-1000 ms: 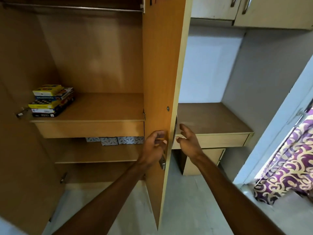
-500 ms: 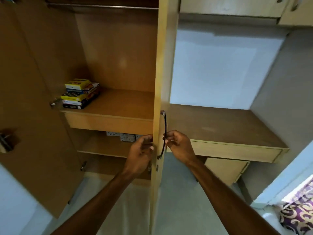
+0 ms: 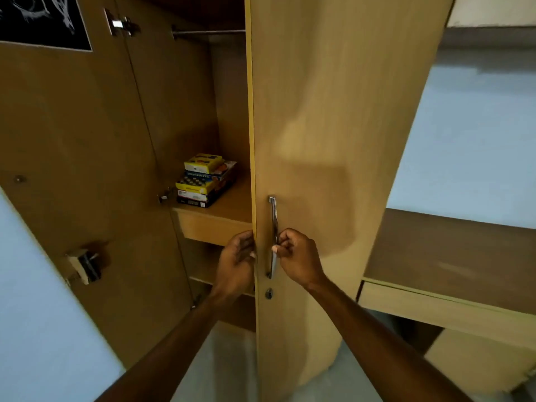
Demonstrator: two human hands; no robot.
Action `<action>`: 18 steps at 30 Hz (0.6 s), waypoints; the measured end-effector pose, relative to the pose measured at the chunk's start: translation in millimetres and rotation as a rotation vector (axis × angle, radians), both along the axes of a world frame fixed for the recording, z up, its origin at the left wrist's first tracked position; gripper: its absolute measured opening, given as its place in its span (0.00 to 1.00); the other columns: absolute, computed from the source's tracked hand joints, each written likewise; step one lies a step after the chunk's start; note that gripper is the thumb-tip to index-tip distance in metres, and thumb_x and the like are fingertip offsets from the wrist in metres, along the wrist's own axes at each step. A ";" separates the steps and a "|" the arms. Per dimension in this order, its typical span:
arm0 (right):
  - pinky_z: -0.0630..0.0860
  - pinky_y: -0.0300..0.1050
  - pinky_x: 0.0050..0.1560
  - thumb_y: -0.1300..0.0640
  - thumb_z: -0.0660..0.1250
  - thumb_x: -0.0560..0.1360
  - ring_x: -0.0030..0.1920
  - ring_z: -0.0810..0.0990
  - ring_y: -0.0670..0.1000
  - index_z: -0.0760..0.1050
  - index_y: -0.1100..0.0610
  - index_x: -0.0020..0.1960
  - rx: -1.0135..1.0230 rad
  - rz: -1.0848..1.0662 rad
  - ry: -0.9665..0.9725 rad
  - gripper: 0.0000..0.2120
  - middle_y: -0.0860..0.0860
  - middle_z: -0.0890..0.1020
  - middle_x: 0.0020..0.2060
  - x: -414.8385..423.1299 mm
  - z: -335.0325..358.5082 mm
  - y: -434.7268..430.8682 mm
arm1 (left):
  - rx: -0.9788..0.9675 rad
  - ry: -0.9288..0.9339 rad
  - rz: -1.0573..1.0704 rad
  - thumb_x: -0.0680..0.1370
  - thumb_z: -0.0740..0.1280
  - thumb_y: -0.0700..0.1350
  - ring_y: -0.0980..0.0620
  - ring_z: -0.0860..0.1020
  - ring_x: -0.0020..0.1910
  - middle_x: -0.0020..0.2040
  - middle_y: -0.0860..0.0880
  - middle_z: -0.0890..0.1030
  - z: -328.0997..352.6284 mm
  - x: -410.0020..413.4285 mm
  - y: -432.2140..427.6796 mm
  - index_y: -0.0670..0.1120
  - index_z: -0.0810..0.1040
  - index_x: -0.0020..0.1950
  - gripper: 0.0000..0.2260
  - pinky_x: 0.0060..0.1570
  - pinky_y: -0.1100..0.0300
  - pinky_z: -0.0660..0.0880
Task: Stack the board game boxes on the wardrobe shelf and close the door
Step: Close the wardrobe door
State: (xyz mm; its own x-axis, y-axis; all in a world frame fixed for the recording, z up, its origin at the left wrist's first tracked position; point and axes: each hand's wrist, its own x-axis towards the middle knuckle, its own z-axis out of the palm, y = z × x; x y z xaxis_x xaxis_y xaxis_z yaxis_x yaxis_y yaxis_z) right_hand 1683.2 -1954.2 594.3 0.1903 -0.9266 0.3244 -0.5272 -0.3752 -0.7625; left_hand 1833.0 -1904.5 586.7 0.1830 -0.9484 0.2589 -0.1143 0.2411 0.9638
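Beside the door (image 3: 333, 140): right hand (image 3: 298, 256) pinching handle (image 3: 273, 227), left hand (image 3: 236, 262) wrapping edge; boxes (image 3: 206, 181) stacked on shelf (image 3: 232, 207); closing step, next likely withdrawing left fingers.

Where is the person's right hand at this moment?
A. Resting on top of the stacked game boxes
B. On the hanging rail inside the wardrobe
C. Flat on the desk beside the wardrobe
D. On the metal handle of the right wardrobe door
D. The right hand has its fingers curled around the metal handle of the door, while the game boxes sit untouched on the shelf.
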 end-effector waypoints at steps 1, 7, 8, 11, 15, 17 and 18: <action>0.77 0.49 0.40 0.57 0.72 0.73 0.33 0.76 0.48 0.74 0.55 0.40 -0.008 -0.014 -0.006 0.07 0.48 0.79 0.31 9.4 -0.8 -10.2 | 0.006 0.005 -0.004 0.76 0.61 0.25 0.49 0.78 0.60 0.61 0.46 0.79 0.2 7.8 -12.3 0.46 0.72 0.64 0.22 0.53 0.63 0.77; 0.76 0.43 0.39 0.55 0.72 0.74 0.33 0.77 0.43 0.75 0.54 0.42 -0.027 -0.056 -0.008 0.06 0.44 0.79 0.32 60.7 -1.4 -82.1 | 0.049 -0.069 -0.049 0.75 0.63 0.28 0.54 0.75 0.63 0.65 0.49 0.76 5.0 51.2 -93.3 0.42 0.68 0.72 0.26 0.49 0.72 0.75; 0.76 0.42 0.38 0.55 0.72 0.74 0.33 0.77 0.42 0.75 0.54 0.42 -0.024 -0.062 -0.006 0.06 0.44 0.79 0.32 66.0 -1.6 -91.5 | 0.060 -0.079 -0.054 0.75 0.63 0.28 0.54 0.74 0.64 0.66 0.49 0.76 5.0 55.4 -105.3 0.43 0.68 0.73 0.27 0.50 0.71 0.76; 0.74 0.39 0.37 0.55 0.71 0.75 0.34 0.77 0.41 0.74 0.52 0.42 -0.016 -0.086 0.014 0.06 0.43 0.78 0.32 79.2 0.0 -122.4 | 0.079 -0.078 -0.057 0.76 0.64 0.30 0.56 0.75 0.63 0.65 0.51 0.77 6.2 64.9 -141.9 0.45 0.68 0.73 0.26 0.54 0.66 0.75; 0.77 0.44 0.39 0.54 0.70 0.75 0.36 0.79 0.43 0.73 0.49 0.42 -0.020 -0.123 0.048 0.06 0.43 0.79 0.34 91.0 1.3 -165.3 | 0.082 -0.066 -0.085 0.77 0.63 0.30 0.56 0.75 0.63 0.64 0.51 0.77 10.4 73.6 -189.7 0.46 0.69 0.71 0.25 0.62 0.58 0.74; 0.76 0.44 0.38 0.52 0.70 0.75 0.37 0.79 0.44 0.73 0.47 0.42 -0.026 -0.141 0.070 0.07 0.43 0.80 0.34 93.9 2.1 -185.1 | 0.103 -0.045 -0.100 0.76 0.61 0.27 0.55 0.76 0.62 0.63 0.51 0.77 11.2 77.0 -213.1 0.47 0.70 0.70 0.25 0.64 0.51 0.74; 0.76 0.45 0.38 0.52 0.70 0.75 0.37 0.79 0.44 0.73 0.47 0.42 -0.025 -0.148 0.075 0.06 0.43 0.80 0.34 95.1 2.3 -193.9 | 0.113 -0.037 -0.105 0.75 0.60 0.26 0.56 0.76 0.62 0.62 0.52 0.77 11.3 78.2 -222.8 0.48 0.70 0.69 0.26 0.64 0.48 0.75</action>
State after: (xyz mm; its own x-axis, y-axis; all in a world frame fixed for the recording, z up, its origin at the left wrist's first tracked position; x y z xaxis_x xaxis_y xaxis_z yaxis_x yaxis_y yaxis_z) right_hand 1778.2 -2148.2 596.5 0.0771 -0.9381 0.3377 -0.6331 -0.3078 -0.7103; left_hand 1911.2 -2127.4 597.9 0.0732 -0.9853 0.1543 -0.1302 0.1440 0.9810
